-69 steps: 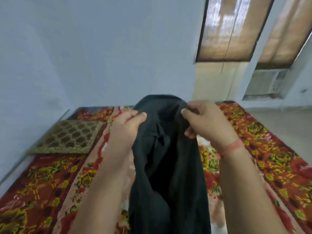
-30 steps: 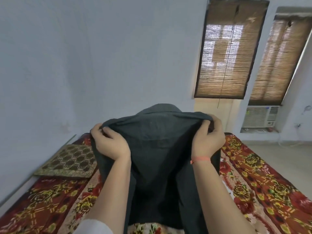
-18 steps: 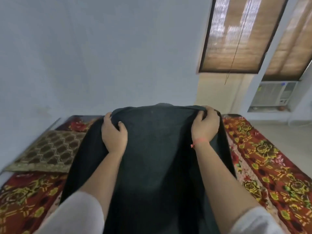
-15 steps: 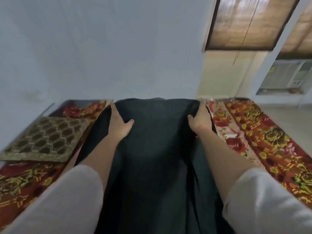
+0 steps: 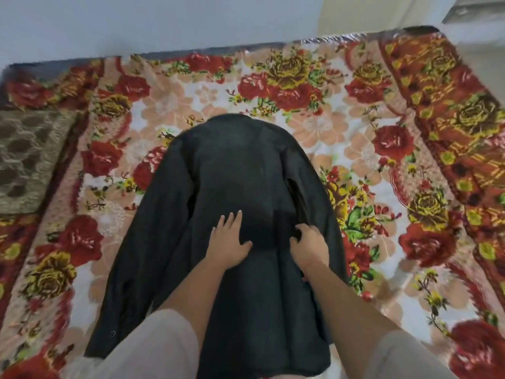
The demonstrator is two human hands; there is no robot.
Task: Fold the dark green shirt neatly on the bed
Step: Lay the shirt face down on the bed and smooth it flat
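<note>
Pressing fingers, left hand: straight and spread, laid flat on the middle of the shirt's back; they hold nothing, only pin the cloth down
Right fingers: curled, tips sunk into a dark fold by the side seam; they look to be pinching that fold, though the tips themselves are hidden in it
Right hand: resting on the cloth near the left hand, palm down
Dark green shirt: spread on the bed, collar end away from the person, hem end nearest and partly under the forearms
Shirt sleeves: one lies along the person's left edge, the other along the right, both close to the body panel
Feel, as a judgement: light, limp woven cloth; it will sag and crease wherever unsupported; it probably clings a little to the plush cover
Where to take hold: at seams, the shoulder line and the hem corners, one hand pinning while the other lifts; a mid-panel pinch would drag wrinkles
Floral blanket: covers the bed beneath the shirt
Patterned cushion: at the left edge, well apart
</note>
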